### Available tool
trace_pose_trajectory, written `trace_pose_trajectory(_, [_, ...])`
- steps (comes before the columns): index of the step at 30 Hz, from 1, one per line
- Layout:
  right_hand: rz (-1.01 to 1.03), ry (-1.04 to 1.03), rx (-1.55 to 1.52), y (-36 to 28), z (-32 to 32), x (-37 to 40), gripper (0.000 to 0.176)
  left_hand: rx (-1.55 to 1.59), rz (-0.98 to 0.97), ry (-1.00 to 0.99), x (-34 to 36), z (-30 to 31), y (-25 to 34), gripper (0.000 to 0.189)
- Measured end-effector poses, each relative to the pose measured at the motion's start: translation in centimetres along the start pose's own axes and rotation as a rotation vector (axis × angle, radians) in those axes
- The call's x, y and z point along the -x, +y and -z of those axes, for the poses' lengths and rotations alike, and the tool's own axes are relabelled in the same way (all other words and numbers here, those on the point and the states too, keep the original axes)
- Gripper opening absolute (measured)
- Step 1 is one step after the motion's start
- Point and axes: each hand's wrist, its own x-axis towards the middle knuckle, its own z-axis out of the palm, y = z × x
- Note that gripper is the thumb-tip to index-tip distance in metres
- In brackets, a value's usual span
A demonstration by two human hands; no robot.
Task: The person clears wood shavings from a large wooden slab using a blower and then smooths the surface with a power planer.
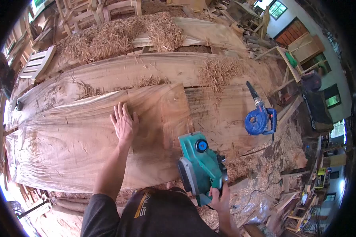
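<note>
Planing a wide slab, seemingly partway done.
Left hand (124, 122) lies flat and open on the slab (75, 134), whose left stretch looks smooth. Right hand (219, 196) grips the green planer (199, 162) at the near right edge. The darker band (221, 114) beyond it seems unplaned.

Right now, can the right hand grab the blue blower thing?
Probably not yet: the right hand is gripping the green planer. The blue blower lies further along the slab, nothing standing between, so the way looks free once it lets go.
</note>
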Motion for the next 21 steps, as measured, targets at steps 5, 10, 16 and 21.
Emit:
trace_pose_trajectory(5, [0.016,0.034,-0.013,-2.1,-2.2,-5.1,0.039,0.003,0.002,0.005,0.1,0.1,0.3,0.061])
trace_pose_trajectory(10, [0.176,0.063,0.092,-4.9,-6.8,-23.1,0.042,-0.013,-0.015,0.034,-0.4,1.0,0.8,0.053])
trace_pose_trajectory(16, [0.158,0.02,0.046,-7.3,-8.7,-29.9,0.05,0.02,-0.048,0.094,-0.2,0.5,0.2,0.051])
trace_pose_trajectory(21, [0.169,-0.002,-0.081,-3.3,-3.9,-15.5,0.044,0.004,-0.044,0.068,-0.1,0.9,0.6,0.052])
